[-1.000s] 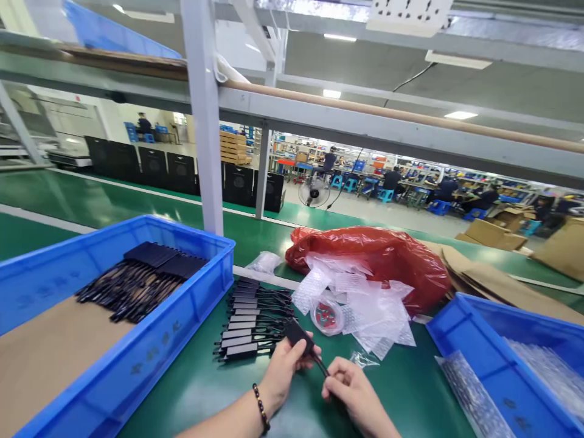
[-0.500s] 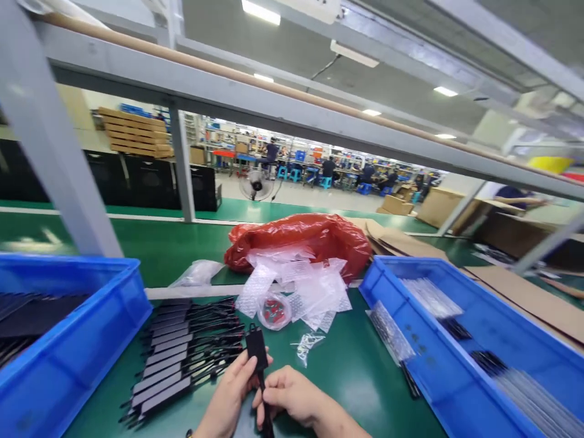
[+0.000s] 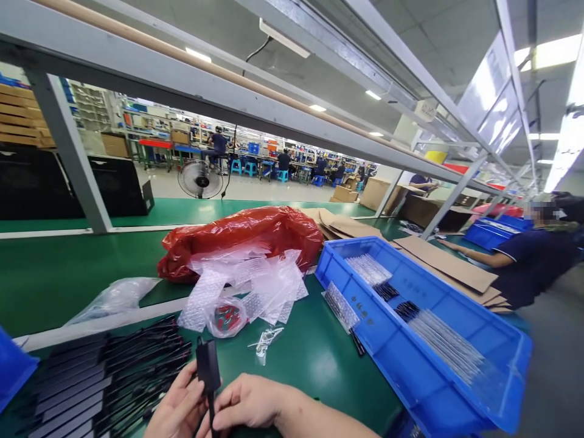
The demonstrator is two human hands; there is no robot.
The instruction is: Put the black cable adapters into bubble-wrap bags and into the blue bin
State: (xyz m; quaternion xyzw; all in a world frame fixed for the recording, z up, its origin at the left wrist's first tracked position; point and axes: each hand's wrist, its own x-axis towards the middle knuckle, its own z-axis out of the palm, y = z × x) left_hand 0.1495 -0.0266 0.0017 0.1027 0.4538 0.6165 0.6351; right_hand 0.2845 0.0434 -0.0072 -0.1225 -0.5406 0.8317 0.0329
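At the bottom edge, both of my hands hold one small black flat part (image 3: 208,372) upright by its thin stem. My left hand (image 3: 179,409) is closed on it from the left. My right hand (image 3: 249,403) pinches the stem from the right. Just left of my hands, several identical black parts (image 3: 98,380) lie in rows on the green table (image 3: 314,353). A heap of bubble-wrap sleeves (image 3: 249,283) and a small bag with red pieces (image 3: 227,316) lie just beyond my hands.
A blue bin (image 3: 401,371) holding wrapped and black parts stands at right. A red plastic bag (image 3: 241,234) lies behind the bubble wrap, with cardboard sheets (image 3: 438,261) beyond. A seated person (image 3: 533,255) works at far right. A blue bin corner (image 3: 11,371) shows at left.
The view has swung to the right: the left blue bin has nearly left the picture and the right bin and a seated person have come in. My hands still hold the black part.
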